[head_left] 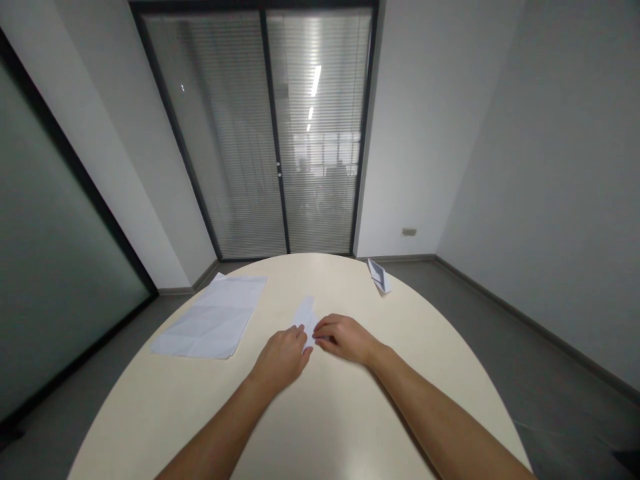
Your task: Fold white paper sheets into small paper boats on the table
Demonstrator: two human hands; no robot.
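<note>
Between my hands, near the middle of the round table, lies a narrow piece of folded white paper (304, 311). My left hand (284, 355) rests on its near left side, fingers closed on the edge. From the right, my right hand (345, 337) pinches the paper's right edge, with thumb and fingertips close together. The fingers hide the near part of the paper, so its exact fold cannot be made out.
A stack of large white paper sheets (210, 320) lies on the left of the cream round table (320, 427). Near the far right rim stands a small folded paper piece (379, 276). Beyond the table are glass doors with blinds (240, 147) and grey walls.
</note>
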